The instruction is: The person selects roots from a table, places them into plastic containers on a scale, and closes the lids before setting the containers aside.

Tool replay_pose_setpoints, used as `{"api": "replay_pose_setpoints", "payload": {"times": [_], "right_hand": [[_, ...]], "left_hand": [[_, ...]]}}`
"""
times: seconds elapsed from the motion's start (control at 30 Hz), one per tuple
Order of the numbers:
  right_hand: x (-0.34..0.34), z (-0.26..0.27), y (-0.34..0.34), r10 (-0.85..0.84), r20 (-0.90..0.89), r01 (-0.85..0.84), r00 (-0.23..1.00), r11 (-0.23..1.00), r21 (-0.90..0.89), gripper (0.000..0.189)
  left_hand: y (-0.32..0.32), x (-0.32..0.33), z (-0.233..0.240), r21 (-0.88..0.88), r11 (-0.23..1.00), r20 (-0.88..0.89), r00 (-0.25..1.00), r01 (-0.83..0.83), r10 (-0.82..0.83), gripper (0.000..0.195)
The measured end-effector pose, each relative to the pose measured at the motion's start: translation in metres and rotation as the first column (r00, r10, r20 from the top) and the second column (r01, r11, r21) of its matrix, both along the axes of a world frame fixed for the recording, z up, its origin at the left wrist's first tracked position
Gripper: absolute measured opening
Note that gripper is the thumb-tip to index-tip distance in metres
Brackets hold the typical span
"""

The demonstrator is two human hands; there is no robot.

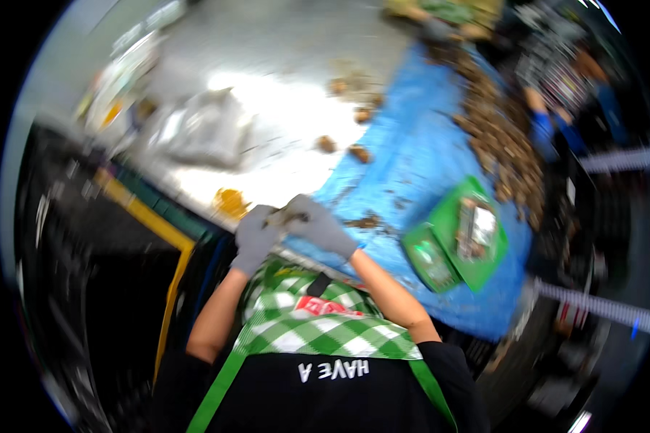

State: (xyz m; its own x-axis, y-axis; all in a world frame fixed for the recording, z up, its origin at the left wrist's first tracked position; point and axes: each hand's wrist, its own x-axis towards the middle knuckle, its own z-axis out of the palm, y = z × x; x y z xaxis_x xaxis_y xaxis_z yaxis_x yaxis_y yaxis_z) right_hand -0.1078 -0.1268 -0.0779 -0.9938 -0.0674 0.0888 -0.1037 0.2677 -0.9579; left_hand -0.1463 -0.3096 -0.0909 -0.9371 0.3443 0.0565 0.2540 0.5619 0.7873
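My left hand (254, 239) and my right hand (320, 226), both in grey gloves, meet just in front of my green checked apron (303, 330). Between their fingers is a small brownish piece (281, 217), too blurred to name, and partly covered by the gloves. Beneath and beyond my right hand spreads a blue tarp (406, 162) with brown crumbs (369, 221) on it. A yellow-orange round thing (230, 202) lies on the shiny metal table (281, 162), near my left hand.
Green plastic containers (439, 233) stand on the tarp at right, a clear pack (476, 227) inside one. Brown root-like pieces (498, 130) form a long heap. Loose brown lumps (359, 153) and clear plastic bags (206, 130) lie farther off. Co-workers' hands (471, 31) work beyond.
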Motion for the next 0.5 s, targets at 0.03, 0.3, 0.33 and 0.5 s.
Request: {"api": "replay_pose_setpoints", "payload": {"times": [0.03, 0.3, 0.33, 0.5], "right_hand": [[0.010, 0.000, 0.011, -0.043, -0.173, 0.044, 0.984, 0.999, 0.003, 0.016], [0.124, 0.088, 0.120, 0.309, 0.378, -0.029, 0.873, 0.806, -0.591, 0.022], [0.139, 0.097, 0.137, 0.114, 0.281, -0.078, 0.953, 0.988, -0.136, 0.023], [0.200, 0.135, 0.281, -0.468, -0.054, 0.367, 0.882, 0.610, 0.702, 0.032]], "left_hand": [[0.013, 0.000, -0.004, 0.041, 0.999, 0.254, 0.967, -0.015, 0.004, 0.024], [0.150, 0.013, 0.025, 0.390, 0.641, 0.845, -0.020, -0.661, -0.535, 0.035], [0.154, 0.009, 0.011, 0.559, 0.449, 0.594, -0.042, -0.697, -0.804, 0.046], [0.234, 0.041, 0.070, 0.135, 0.646, 0.119, 0.635, 0.751, -0.763, 0.048]]}}
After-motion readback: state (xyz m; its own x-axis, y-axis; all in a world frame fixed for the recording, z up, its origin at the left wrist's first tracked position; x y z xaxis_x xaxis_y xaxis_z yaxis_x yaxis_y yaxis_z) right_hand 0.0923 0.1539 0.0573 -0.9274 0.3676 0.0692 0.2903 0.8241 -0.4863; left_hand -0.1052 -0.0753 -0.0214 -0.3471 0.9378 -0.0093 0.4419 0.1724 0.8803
